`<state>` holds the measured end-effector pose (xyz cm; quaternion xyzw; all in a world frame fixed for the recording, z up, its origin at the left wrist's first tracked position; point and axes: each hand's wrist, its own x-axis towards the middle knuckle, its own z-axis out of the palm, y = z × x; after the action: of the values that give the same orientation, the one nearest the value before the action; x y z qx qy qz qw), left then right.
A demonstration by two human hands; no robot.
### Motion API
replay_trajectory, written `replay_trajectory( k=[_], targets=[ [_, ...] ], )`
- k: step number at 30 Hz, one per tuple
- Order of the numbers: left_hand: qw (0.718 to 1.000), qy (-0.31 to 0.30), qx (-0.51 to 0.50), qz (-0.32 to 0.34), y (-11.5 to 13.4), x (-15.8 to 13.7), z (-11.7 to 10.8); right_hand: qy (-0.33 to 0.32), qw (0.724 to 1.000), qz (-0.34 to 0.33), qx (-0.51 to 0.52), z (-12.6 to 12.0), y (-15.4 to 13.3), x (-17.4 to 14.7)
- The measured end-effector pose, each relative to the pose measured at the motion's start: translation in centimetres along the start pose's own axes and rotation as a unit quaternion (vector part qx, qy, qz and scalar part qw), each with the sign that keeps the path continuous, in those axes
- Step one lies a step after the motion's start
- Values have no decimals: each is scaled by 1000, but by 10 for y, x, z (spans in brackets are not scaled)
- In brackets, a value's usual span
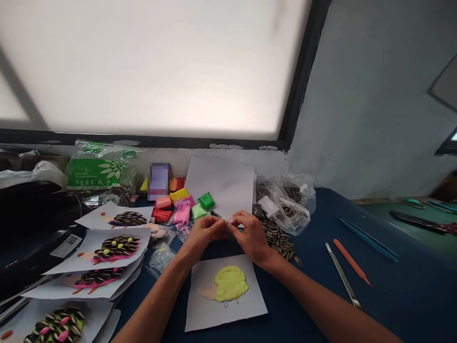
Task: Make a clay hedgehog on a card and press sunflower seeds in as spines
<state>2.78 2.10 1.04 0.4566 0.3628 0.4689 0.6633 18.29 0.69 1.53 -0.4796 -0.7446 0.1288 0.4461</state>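
My left hand point(208, 229) and my right hand point(252, 234) meet above the paper, fingertips pinched together. Between them is something small and pale, possibly clear plastic, too small to make out. Just below lies a white sheet point(200, 314) bearing a hedgehog-like drawing. Its body is covered with yellow-green clay point(231, 283), its pointed snout with peach clay point(209, 293); two drawn legs show underneath. Beside my right hand, striped sunflower seeds point(280, 240) lie in a loose pile. Behind my left hand are packets of coloured clay, among them a green one point(206, 200) and a pink one point(182, 210).
Finished seed-and-clay hedgehog pictures point(116, 248) are stacked at left. A green seed bag point(100, 169) and a clear bag of seeds point(293, 202) stand behind. On the right lie blue tweezers point(369, 239), an orange clay tool point(352, 262) and a metal blade-like tool point(342, 274).
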Motion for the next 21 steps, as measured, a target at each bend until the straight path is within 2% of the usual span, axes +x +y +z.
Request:
replay_trajectory(
  k=[4,10,15,21],
  targets=[
    [1000,-1,7,2,2,0,0,-2,1000,-15,-19,-1,1,0],
    [1000,16,19,8,0,1,-5,-47,998,-41,-15,-4,-2,-1],
    [999,18,30,10,-1,1,-5,-40,998,-40,-21,-4,-3,-1],
    [996,21,68,51,-1,0,-3,-38,998,-52,-28,-1,-5,-3]
  ],
)
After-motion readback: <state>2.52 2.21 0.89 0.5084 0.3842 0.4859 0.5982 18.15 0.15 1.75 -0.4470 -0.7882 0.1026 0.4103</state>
